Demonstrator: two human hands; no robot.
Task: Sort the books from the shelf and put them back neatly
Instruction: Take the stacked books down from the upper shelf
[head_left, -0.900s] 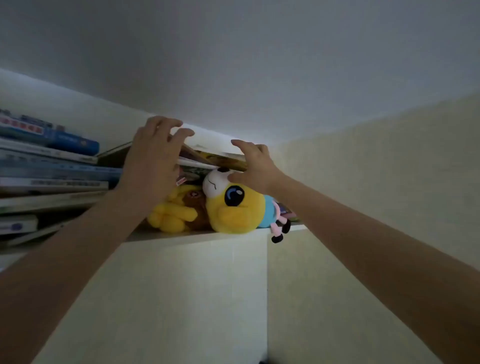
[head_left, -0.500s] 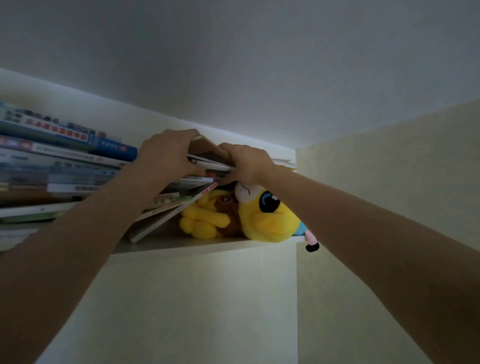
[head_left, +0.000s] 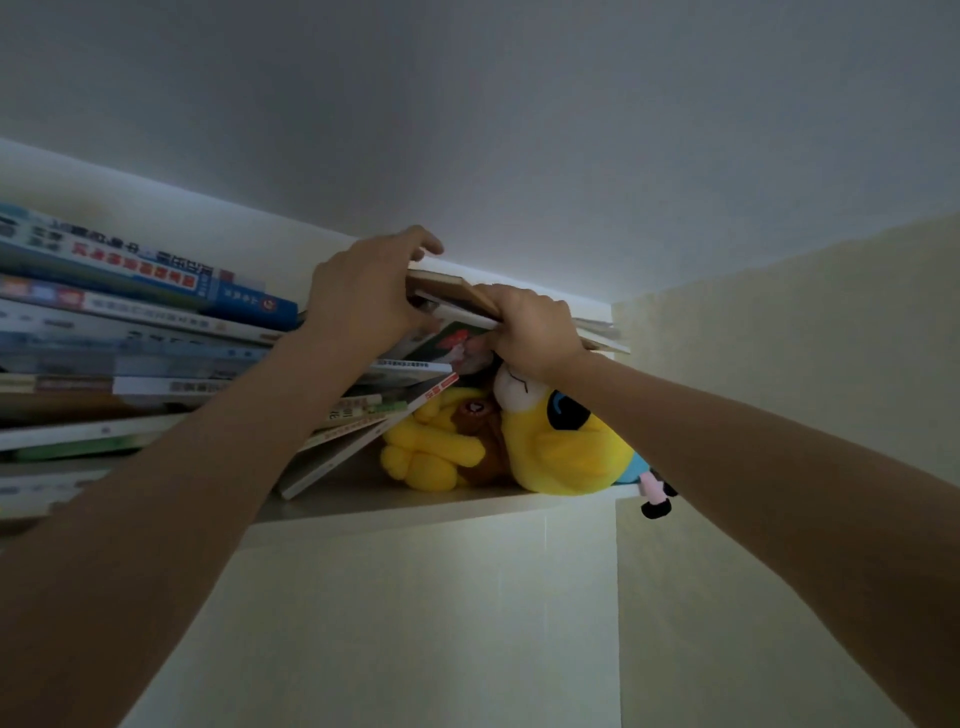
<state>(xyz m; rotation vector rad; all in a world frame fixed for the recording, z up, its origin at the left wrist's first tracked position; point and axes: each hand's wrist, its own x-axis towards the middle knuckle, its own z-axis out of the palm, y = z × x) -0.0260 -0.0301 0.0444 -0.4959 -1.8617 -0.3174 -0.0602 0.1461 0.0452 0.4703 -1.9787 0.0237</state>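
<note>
Left hand (head_left: 363, 296): fingers curled over the thin books (head_left: 449, 292)
Right hand (head_left: 535, 327): gripping same books, above yellow plush toy (head_left: 561, 447)

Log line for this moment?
step: grasp; left hand: grips thin brown-covered books; right hand: grips same books; yellow plush toy: beneath, on white shelf

Lettering on books (head_left: 156, 312) unreadable
</note>
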